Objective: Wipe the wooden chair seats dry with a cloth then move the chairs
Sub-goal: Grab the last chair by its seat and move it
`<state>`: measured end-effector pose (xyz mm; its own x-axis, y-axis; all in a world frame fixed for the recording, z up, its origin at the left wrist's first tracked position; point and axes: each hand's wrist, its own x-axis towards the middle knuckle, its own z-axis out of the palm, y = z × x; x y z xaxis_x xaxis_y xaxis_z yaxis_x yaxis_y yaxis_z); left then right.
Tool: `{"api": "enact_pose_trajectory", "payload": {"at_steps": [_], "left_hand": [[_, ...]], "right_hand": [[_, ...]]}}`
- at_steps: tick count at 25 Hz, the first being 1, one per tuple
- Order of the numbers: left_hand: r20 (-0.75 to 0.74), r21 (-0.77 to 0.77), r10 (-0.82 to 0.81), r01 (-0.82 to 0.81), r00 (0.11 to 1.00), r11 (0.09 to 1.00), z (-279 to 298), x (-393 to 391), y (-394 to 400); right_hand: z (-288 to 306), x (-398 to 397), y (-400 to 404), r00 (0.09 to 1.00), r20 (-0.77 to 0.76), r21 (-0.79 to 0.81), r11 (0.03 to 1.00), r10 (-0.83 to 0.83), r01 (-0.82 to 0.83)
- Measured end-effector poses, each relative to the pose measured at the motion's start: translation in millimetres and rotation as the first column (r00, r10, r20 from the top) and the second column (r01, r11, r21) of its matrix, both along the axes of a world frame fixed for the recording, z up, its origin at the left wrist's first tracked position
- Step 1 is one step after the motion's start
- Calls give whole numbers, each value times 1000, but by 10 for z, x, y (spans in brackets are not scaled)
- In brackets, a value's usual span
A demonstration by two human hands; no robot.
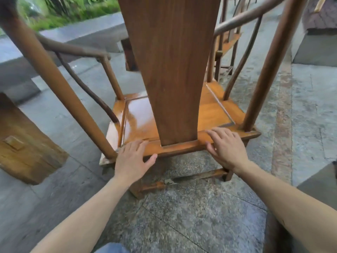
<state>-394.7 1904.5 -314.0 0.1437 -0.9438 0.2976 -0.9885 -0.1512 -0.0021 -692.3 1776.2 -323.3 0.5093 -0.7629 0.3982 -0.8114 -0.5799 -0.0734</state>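
Looking down from my head, I stand behind a wooden chair (pixel 169 70) on a grey stone floor (pixel 191 216). Its broad back splat rises straight up the middle of my view, with a round post on either side. The seat (pixel 140 121) lies beyond the splat, glossy with a pale sheen on its left part.

My left hand (pixel 132 157) lies on the back rail of the seat just beside the left post, fingers relaxed and spread over the top, thumb against the rail's near edge. My right hand (pixel 226 148) rests on the same rail to the right of the splat, fingers loosely spread across the top, thumb below the edge. Neither hand clasps anything.

A heavy wooden block (pixel 27 143) stands at my left, a second chair (pixel 228 44) beyond.
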Motion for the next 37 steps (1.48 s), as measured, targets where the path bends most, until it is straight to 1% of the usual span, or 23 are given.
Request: {"api": "enact_pose_trajectory", "payload": {"at_steps": [3, 6, 9, 11, 16, 19, 23, 26, 29, 32, 35, 37], "left_hand": [[41, -4, 31, -31, 999, 1000, -351, 152, -107], [77, -36, -2, 4, 997, 999, -542, 284, -155], [82, -77, -29, 35, 996, 996, -561, 360, -269], [91, -82, -46, 54, 995, 995, -587, 396, -330], [120, -94, -79, 90, 990, 992, -667, 489, -391], [105, -101, -68, 79, 992, 992, -667, 469, -423], [75, -119, -75, 83, 994, 989, -678, 492, -401], [85, -120, -112, 122, 990, 985, -672, 524, -386], [104, -142, -118, 132, 988, 981, -657, 554, -404], [119, -150, -132, 149, 984, 977, -668, 563, -406], [121, -168, -135, 155, 983, 974, -684, 567, -401], [133, -187, -132, 155, 982, 970, -702, 574, -399]], "right_hand": [[-365, 95, -131, 1000, 22, 17, 1000, -3, 3], [-577, 114, -251, 1000, 13, -70, 998, 6, -5], [-619, 136, -384, 1000, -26, -87, 996, 11, -13], [-654, 179, -426, 1000, -26, -96, 995, 2, -5], [-676, 337, -499, 998, 56, -141, 990, 34, -26], [-702, 390, -507, 997, 79, -150, 989, -6, 18], [-680, 486, -467, 997, 32, -115, 990, -76, 79], [-634, 568, -399, 989, -22, -86, 986, -143, 141], [-561, 623, -379, 983, -51, -109, 979, -179, 172], [-609, 644, -370, 981, -33, -153, 971, -190, 183], [-673, 626, -393, 984, 12, -202, 964, -176, 175], [-693, 609, -445, 991, 29, -249, 959, -131, 134]]}}
